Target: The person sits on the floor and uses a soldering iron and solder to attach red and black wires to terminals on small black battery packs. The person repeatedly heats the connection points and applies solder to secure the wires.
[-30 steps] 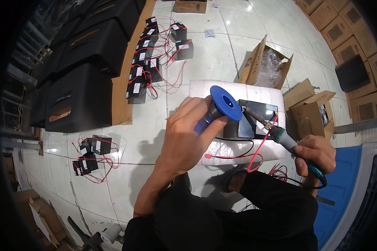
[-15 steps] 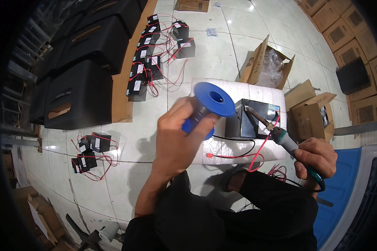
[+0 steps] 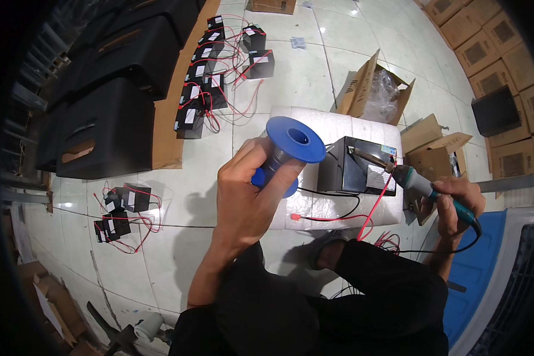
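My left hand (image 3: 243, 193) is closed around a blue spool of solder wire (image 3: 295, 139), held just left of a black battery (image 3: 344, 169). In my right hand (image 3: 460, 199) is a soldering iron (image 3: 415, 181) with a grey and green handle. Its long metal tip reaches over the battery's top, near the far left terminal; whether it touches there I cannot tell. A red wire (image 3: 375, 207) runs from the battery's right side, and a black wire (image 3: 332, 195) from its left. They meet near a small red connector (image 3: 295, 217). The battery rests on a white foam-wrapped block (image 3: 338, 120).
Several wired black batteries (image 3: 210, 68) stand on the floor at the far left, with a smaller group (image 3: 124, 207) nearer. Large black casings (image 3: 107, 127) line the left. Open cartons (image 3: 362, 89) stand beyond the block, stacked boxes (image 3: 504, 65) at far right, and a blue panel (image 3: 477, 267) at near right.
My right hand has moved slightly right and up, turning the soldering iron flatter. My left hand with the spool has shifted a little left. The whole view has drifted slightly.
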`<state>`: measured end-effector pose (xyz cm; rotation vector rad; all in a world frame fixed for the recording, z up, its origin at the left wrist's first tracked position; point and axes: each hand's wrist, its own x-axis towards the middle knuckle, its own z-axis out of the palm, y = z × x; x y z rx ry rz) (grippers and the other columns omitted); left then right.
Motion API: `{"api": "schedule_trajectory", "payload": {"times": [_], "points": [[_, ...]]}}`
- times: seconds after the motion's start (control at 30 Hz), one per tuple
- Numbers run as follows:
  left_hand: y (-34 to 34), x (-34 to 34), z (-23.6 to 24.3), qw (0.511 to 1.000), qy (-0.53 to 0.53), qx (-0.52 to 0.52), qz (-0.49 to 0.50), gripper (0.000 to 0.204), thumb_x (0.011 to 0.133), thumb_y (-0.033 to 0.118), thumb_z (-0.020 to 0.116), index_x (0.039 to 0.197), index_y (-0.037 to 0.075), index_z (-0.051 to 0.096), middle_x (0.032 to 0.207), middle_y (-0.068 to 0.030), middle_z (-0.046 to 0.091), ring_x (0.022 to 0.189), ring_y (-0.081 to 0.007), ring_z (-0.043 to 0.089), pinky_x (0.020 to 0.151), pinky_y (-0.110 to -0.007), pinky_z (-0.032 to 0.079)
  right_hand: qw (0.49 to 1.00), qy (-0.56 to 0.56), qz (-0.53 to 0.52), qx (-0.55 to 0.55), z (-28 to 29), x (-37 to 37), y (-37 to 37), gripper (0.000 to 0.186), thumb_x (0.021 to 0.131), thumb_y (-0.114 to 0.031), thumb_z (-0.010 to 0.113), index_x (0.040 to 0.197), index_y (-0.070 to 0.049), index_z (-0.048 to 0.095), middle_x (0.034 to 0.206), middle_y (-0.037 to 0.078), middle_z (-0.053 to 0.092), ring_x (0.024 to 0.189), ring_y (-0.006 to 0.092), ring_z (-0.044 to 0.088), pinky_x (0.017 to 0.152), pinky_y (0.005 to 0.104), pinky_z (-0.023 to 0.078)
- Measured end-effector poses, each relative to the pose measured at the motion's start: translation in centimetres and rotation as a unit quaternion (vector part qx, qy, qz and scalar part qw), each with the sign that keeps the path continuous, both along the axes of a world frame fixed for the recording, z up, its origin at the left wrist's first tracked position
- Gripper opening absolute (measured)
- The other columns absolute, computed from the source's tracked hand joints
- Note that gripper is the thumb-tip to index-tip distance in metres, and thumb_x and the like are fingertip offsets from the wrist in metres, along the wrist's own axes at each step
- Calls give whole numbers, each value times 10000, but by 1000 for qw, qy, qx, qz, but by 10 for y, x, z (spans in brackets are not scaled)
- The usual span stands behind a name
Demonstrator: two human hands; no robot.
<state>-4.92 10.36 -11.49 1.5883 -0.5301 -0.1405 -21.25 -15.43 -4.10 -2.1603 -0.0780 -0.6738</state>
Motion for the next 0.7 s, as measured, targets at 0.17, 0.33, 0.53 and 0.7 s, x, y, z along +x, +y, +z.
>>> {"api": "schedule_trajectory", "payload": {"times": [0.17, 0.33, 0.53, 0.7], "points": [[1, 1, -2, 1000, -22, 1, -1, 225, 854, 149, 728, 1006, -10, 684, 851, -105, 638, 732, -207, 616, 669, -310, 478, 996, 7, 25, 80, -12, 3, -14, 234, 880, -151, 636, 935, 76, 623, 663, 166, 642, 494, 180, 622, 438, 282, 499], [0, 1, -3, 1000, -19, 6, -3, 221, 853, 147, 727, 1005, -8, 685, 861, -106, 644, 736, -216, 621, 676, -313, 481, 991, 31, -4, 127, -21, 2, -23, 248, 898, -176, 639, 948, 66, 621, 681, 157, 642, 497, 172, 618, 414, 274, 488], [0, 0, -2, 1000, -16, 7, -6, 222, 852, 148, 728, 1000, -11, 682, 852, -104, 636, 720, -211, 610, 667, -311, 475, 971, 56, -20, 230, -28, 7, -34, 272, 896, -204, 662, 955, 58, 621, 739, 148, 641, 538, 170, 632, 399, 272, 503], [0, 0, -1, 1000, -10, 14, -10, 216, 852, 144, 726, 996, -11, 684, 841, -101, 628, 711, -201, 601, 663, -308, 469, 978, 19, 29, 205, -32, 10, -37, 273, 896, -199, 658, 948, 66, 620, 739, 156, 637, 520, 179, 625, 373, 270, 485]]}}
